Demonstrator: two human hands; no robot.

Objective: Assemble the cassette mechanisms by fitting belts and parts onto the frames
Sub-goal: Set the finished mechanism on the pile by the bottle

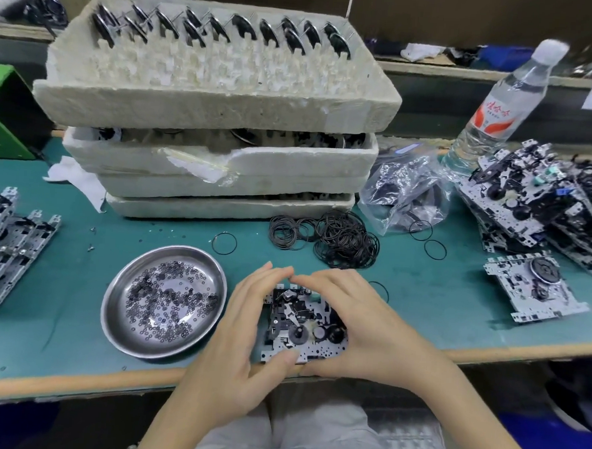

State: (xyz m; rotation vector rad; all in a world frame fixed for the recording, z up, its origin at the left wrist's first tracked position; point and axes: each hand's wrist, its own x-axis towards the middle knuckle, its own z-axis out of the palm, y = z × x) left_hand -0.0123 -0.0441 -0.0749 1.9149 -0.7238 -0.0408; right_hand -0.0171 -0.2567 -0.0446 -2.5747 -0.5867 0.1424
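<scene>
At the near edge of the worktop (421,299), the left hand (233,341) and right hand (361,324) both grip one cassette frame (303,322), hiding its sides and far edge.

From here I can't see the side edges of the frame (303,322): the left hand (237,341) and right hand (368,327) cover them. At nine o'clock a stack of frames (2,243) is cut by the edge. The bits (160,303) in the steel dish (117,338) are too small to name.
</scene>
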